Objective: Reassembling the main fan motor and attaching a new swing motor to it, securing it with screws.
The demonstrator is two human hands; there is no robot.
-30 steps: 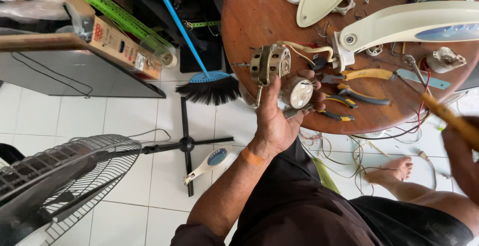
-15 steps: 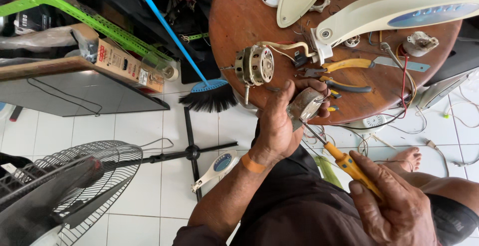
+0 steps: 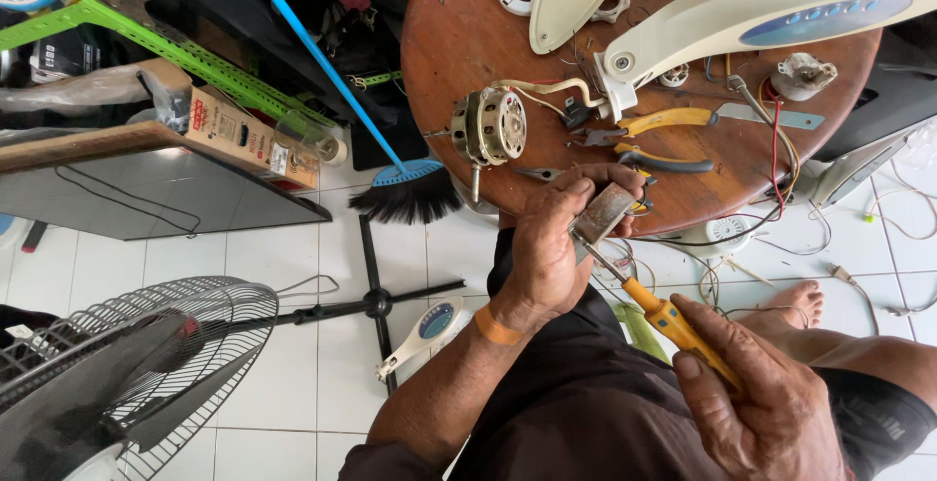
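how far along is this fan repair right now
Done: the fan motor lies bare on the round table, with the housing arm beside it. In hand: the left hand grips a small metal part; the right hand puts a yellow screwdriver to it. Left: everything lies unassembled.

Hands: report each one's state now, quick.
Left hand: closed around a small metal part.
Right hand: closed on a yellow-handled screwdriver.

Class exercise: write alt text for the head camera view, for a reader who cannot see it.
A person's left hand holds a small metal part while the right hand puts a yellow-handled screwdriver to it, beside a round wooden table with a fan motor and pliers.
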